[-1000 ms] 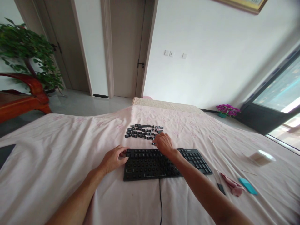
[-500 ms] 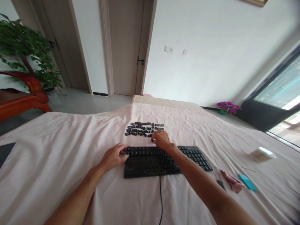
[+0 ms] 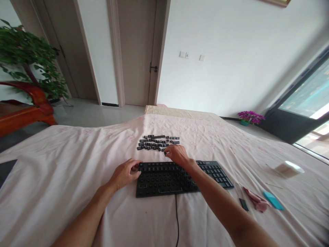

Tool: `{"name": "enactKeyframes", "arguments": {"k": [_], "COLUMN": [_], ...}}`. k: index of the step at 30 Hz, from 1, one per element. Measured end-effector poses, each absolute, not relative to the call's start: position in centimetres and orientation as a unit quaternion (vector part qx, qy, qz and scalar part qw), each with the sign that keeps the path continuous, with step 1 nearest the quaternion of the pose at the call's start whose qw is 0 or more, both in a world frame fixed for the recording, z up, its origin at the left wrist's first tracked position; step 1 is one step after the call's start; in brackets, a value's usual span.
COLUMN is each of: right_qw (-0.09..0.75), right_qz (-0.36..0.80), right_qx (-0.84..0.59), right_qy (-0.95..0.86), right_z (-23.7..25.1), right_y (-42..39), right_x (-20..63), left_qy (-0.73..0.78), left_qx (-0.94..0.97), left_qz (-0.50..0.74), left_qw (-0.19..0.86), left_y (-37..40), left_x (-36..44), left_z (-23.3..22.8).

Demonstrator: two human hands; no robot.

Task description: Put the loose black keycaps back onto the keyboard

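Right hand (image 3: 178, 155) reaching past the far edge of the keyboard (image 3: 180, 174), fingertips (image 3: 167, 153) down among the nearest of the loose keycaps (image 3: 157, 143). Fingers curled together at the tips, but too small to tell whether a cap is pinched there: grip state not readable. Forearm crossing over the middle of the keyboard on the way to the caps.

Left hand (image 3: 125, 174) resting at the keyboard's left end, fingers bent onto its upper left corner, thumb alongside the edge. Steadying touch, not a closed grip round anything; fingers loosely curled on the frame.

Just beneath the right wrist, the keyboard's main field stripped of caps, rows of bare round stems showing. To the right of that wrist, the number pad (image 3: 216, 172) with its caps on. Cable (image 3: 177, 219) running from the keyboard's near edge toward the camera.

Beyond the right fingertips, keycaps spread in loose rows on the bedsheet (image 3: 64, 178), one long bar-shaped cap at the far side of the pile.

Well to the right of the right arm, on the same sheet: small black piece (image 3: 244, 204), crumpled pink cloth (image 3: 255, 200), teal block (image 3: 273, 200), and farther off a white roll (image 3: 288, 169).

Far left of the left hand, red wooden furniture (image 3: 28, 111) with a leafy plant (image 3: 31, 61) behind it. Straight ahead past the caps, a door (image 3: 138, 51); to the right, purple flowers (image 3: 250, 117) on the floor by a window.
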State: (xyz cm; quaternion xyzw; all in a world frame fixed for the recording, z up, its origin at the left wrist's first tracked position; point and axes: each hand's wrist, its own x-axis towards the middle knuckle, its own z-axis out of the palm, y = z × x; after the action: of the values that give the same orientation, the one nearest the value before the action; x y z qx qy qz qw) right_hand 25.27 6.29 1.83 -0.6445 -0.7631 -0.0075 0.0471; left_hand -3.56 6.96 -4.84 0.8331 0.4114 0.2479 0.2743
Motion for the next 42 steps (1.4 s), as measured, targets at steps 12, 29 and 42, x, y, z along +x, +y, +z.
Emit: {"name": "enactKeyframes", "arguments": {"k": [12,29,42], "right_qw": [0.045,-0.021,-0.059], "right_qz": [0.022,0.005,0.002], "right_qx": [-0.69,-0.678,-0.674], "right_qy": [-0.722,-0.735,-0.737], "right_z": [3.3,2.3,2.6], "right_y": [-1.5,-2.0,-1.7], "right_x": [29.5,28.5,28.1], "left_qy": [0.415,0.414,0.413], "left_qx": [0.834,0.839,0.838], "left_qz": [0.243,0.234,0.235], "left_qw": [0.27,0.266,0.268], "left_y": [7.1,7.2,7.1], "left_x": [-3.5,-3.6,-3.6], "left_z": [-5.2,-5.5,-5.1]}}
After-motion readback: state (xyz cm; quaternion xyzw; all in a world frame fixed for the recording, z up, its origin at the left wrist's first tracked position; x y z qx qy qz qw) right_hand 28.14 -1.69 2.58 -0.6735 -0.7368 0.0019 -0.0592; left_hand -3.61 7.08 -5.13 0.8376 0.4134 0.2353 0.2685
